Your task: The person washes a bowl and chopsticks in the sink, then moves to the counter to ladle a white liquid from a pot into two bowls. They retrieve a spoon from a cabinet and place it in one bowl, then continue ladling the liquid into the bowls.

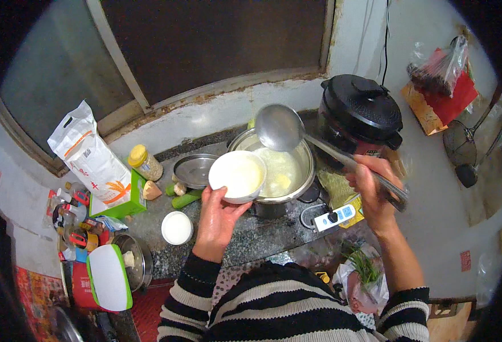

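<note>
My left hand holds a white bowl of pale, milky liquid from below, over the left rim of a metal pot. The pot holds a whitish liquid with a pale yellow lump in it. My right hand is closed round the handle of a metal ladle, whose round head hangs above the far part of the pot. Whether the ladle's bowl holds anything cannot be seen. A smaller white bowl with white contents stands on the counter, left of my left hand.
A black electric pressure cooker stands behind right, a white power strip nearer. At left are a metal lid, a green vegetable, a yellow-lidded jar, a white sack, a metal basin and a green-edged cutting board.
</note>
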Available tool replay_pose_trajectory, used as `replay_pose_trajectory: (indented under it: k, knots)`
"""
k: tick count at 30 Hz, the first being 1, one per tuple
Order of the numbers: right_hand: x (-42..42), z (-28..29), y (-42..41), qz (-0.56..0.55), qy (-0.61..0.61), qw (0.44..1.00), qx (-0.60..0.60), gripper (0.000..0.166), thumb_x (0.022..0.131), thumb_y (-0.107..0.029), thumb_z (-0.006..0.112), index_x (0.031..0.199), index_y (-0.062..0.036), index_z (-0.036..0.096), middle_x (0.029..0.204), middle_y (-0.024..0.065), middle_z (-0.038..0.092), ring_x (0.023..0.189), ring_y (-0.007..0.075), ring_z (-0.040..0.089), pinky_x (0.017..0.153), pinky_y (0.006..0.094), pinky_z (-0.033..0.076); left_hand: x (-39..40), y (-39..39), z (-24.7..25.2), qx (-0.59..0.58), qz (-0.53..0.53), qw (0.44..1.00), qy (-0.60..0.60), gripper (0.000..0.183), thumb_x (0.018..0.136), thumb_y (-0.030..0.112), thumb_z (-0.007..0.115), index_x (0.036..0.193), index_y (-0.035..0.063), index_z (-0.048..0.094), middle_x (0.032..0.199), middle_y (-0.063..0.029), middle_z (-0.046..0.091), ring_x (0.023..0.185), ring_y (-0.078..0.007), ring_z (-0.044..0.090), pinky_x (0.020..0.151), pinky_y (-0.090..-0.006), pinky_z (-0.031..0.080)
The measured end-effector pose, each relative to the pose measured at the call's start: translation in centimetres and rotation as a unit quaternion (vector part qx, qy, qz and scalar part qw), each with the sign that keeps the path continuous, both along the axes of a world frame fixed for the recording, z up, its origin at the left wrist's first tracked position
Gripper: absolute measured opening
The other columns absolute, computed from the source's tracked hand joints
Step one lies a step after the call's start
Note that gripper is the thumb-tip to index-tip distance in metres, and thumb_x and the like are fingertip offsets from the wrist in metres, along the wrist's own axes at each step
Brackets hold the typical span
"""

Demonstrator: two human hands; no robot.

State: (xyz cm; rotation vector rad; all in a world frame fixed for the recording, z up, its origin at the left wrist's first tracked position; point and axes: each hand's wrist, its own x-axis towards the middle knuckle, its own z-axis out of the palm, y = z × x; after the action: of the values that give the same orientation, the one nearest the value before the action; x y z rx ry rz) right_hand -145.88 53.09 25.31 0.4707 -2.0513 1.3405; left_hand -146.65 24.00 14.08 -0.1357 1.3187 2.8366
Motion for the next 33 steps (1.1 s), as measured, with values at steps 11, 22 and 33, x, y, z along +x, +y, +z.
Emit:
replay_pose_trajectory:
  k: [11, 22, 33]
  knots:
    - [-4.9, -7.6, -3.3, -0.033, 0.04, 0.985, 0.166, 0.01, 0.08, -0.006, 0.065, 0.088, -0.0048, 0.059, 0.066, 0.0147, 0.061, 0.056, 0.0281, 0.061, 0.051, 0.0353, 0.046, 5.9, -2.6, 4.2, -0.035, 0.119, 0.992, -0.032, 0.051, 0.089, 0.018, 0.048, 0.133, 0.0072, 0.025, 0.13, -0.019, 0.037, 0.118, -0.0369, 0.045, 0.094, -0.0534, 0.042]
    - [-7.0, -9.3, -3.0, -0.062, -0.267, 0.938, -0.211, 0.023, 0.088, -0.025, 0.054, 0.086, -0.0025, 0.059, 0.058, 0.0084, 0.06, 0.044, 0.0126, 0.055, 0.037, 0.0255, 0.041, 7.2, -2.7, 5.0, -0.071, 0.122, 0.986, -0.092, 0.055, 0.087, 0.017, 0.049, 0.134, 0.0073, 0.023, 0.13, -0.0185, 0.038, 0.118, -0.0357, 0.046, 0.093, -0.0524, 0.044]
    - [-6.0, 0.1, -1.4, -0.022, -0.227, 0.945, -0.235, 0.024, 0.084, -0.03, 0.057, 0.09, -0.0071, 0.06, 0.057, 0.0101, 0.059, 0.041, 0.0133, 0.053, 0.035, 0.0235, 0.039, 5.4, -1.9, 4.0, -0.032, 0.068, 0.997, -0.018, 0.054, 0.089, 0.016, 0.047, 0.135, 0.0081, 0.022, 0.13, -0.0187, 0.037, 0.118, -0.0356, 0.046, 0.095, -0.0546, 0.041]
